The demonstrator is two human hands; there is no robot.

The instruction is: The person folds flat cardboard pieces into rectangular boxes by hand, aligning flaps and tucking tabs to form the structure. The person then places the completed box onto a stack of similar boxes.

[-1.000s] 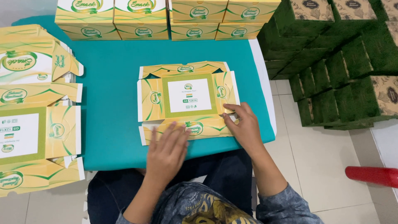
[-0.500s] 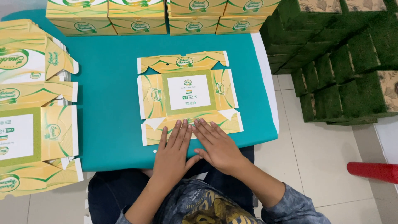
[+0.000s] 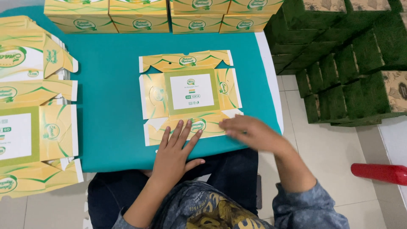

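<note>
On the teal table (image 3: 110, 85) — flat yellow-green carton blank (image 3: 189, 95), unfolded.

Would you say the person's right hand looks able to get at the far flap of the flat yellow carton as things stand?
Probably yes. The right hand rests at the near flap of the flat yellow carton, and nothing stands on the carton between it and the far flap; the teal table around it is bare there.

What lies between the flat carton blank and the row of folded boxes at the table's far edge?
Only bare teal table lies between the flat carton blank and the row of folded boxes, seen in the head view.
</note>
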